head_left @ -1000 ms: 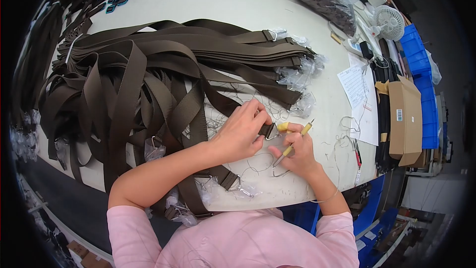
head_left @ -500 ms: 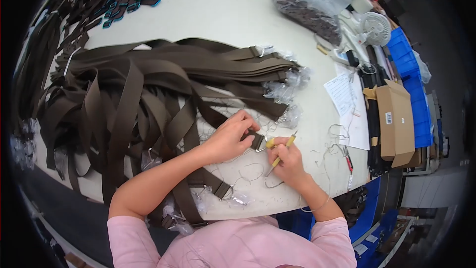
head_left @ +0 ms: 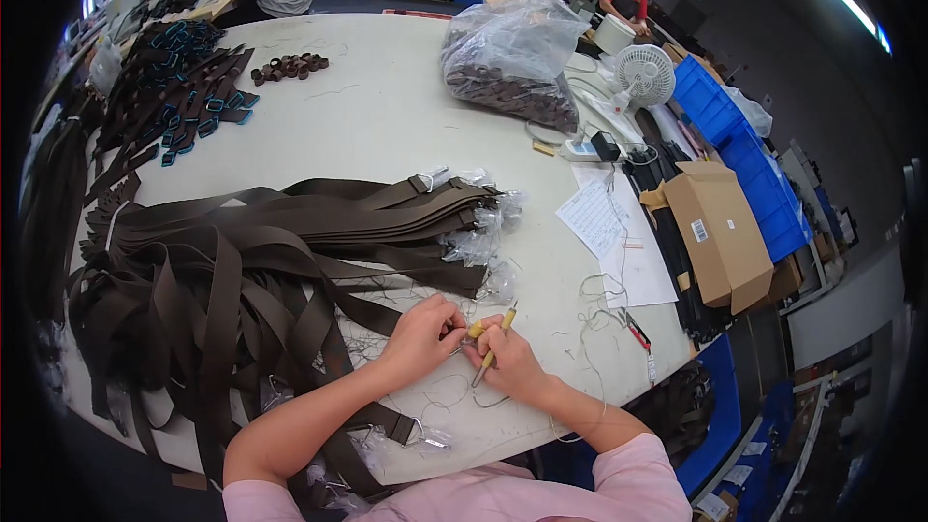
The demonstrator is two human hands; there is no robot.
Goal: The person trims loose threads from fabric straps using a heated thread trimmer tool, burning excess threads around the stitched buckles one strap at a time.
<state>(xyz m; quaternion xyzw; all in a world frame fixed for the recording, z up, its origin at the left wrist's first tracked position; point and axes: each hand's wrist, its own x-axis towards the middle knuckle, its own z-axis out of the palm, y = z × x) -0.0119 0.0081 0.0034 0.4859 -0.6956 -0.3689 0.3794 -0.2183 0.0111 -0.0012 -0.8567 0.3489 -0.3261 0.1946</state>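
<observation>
My left hand [head_left: 422, 336] is closed around the end of a dark brown webbing strap [head_left: 367, 311], its thumb and forefinger pinching near a small metal fitting that is mostly hidden. Close beside it, my right hand [head_left: 510, 360] grips a slim yellow pen-like tool [head_left: 489, 356] with a thin metal tip pointing down. A yellow wrap or band [head_left: 477, 329] shows at the fingertips of that hand. Another strap end with a metal buckle [head_left: 414, 432] lies below my hands, near the front edge. Loose threads [head_left: 454, 387] are scattered around.
A big heap of brown straps [head_left: 222, 280] covers the table's left side, with plastic-wrapped ends [head_left: 483, 237]. Farther back are a bag of brown pieces [head_left: 512, 68], a fan [head_left: 644, 75], papers [head_left: 594, 216] and a cardboard box [head_left: 720, 232]. A red-handled tool [head_left: 636, 331] lies right. Two people work beyond.
The view has tilted up, showing more of the room and both people. My hands have come closer together at the strap end, keeping hold of the strap and the yellow tool.
</observation>
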